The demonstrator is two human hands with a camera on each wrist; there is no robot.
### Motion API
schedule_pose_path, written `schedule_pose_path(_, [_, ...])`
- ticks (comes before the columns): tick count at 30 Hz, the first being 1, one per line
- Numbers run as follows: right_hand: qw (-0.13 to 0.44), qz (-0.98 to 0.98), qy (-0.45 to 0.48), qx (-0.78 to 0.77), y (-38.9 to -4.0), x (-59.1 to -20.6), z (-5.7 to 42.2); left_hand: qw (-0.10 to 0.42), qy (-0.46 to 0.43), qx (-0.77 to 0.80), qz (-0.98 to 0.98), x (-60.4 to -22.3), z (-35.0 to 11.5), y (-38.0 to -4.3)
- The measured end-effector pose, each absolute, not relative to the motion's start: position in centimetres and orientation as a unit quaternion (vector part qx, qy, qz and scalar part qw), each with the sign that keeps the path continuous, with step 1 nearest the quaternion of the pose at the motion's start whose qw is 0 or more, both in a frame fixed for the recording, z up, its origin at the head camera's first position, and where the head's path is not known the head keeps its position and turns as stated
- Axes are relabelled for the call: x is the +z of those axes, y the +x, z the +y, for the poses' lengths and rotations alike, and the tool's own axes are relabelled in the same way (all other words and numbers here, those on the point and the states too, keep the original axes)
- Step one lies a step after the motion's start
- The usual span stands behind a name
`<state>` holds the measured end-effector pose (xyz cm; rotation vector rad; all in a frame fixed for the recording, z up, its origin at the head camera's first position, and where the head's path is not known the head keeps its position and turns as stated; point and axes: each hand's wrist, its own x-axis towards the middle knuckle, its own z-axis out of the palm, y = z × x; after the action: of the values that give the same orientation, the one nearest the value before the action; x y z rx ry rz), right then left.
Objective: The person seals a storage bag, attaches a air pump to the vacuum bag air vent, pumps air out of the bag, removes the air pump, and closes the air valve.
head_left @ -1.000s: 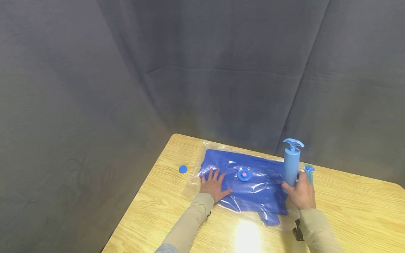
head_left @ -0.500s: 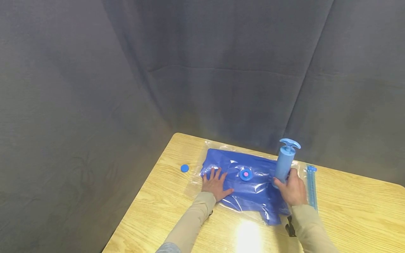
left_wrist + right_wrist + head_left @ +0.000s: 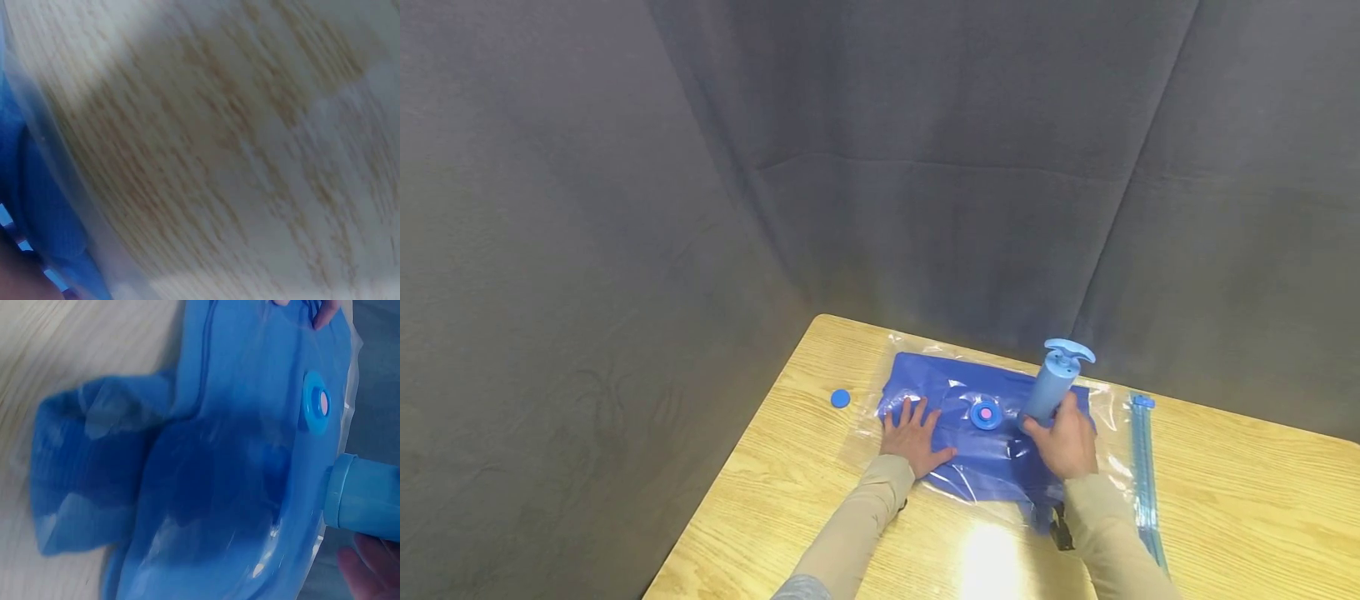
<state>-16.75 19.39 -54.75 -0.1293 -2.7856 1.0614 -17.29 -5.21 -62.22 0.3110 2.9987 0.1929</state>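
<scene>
A clear vacuum storage bag (image 3: pixel 1111 415) lies flat with a folded blue garment (image 3: pixel 977 460) inside. On its top sits a round blue valve (image 3: pixel 986 414) with a pink centre, uncovered. My left hand (image 3: pixel 913 437) rests on the bag left of the valve, fingers straight and spread. My right hand (image 3: pixel 1067 442) grips the lower barrel of a light blue hand pump (image 3: pixel 1051 392), T-handle up and tilted right. In the right wrist view the pump's round lower end (image 3: pixel 340 490) is over the bag, apart from the valve (image 3: pixel 317 401).
A round blue cap (image 3: pixel 840 398) lies on the wooden table (image 3: pixel 775 450), left of the bag. The bag's blue zip strip (image 3: pixel 1142 458) with its slider (image 3: pixel 1143 402) runs along the right side. A dark grey curtain (image 3: pixel 925 167) hangs behind the table.
My right hand has carried the pump leftward across the bag, closer to the valve, and the pump leans more. The zip strip has come into view. My left hand stays put.
</scene>
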Motion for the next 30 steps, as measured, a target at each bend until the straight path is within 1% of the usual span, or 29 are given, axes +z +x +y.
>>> schedule_pose_path(10, [0.045,-0.924,-0.041,0.378,-17.4,-54.7,17.4,0.054,0.099,0.067,0.991,-62.5,-5.2,-17.3])
schedule_pose_path(17, [0.073,-0.922,-0.022,0.380,-17.4,-54.8,16.2,0.063,0.098,0.055,0.992,-62.1,-5.1,-17.3])
schedule_pose_path(24, [0.049,-0.922,-0.019,0.384,-18.0,-55.1,15.5,0.067,0.097,0.054,0.992,-62.2,-5.3,-17.4])
schedule_pose_path(30, [0.039,-0.923,-0.037,0.381,-17.8,-55.6,14.8,0.064,0.096,0.057,0.992,-62.2,-5.2,-17.3])
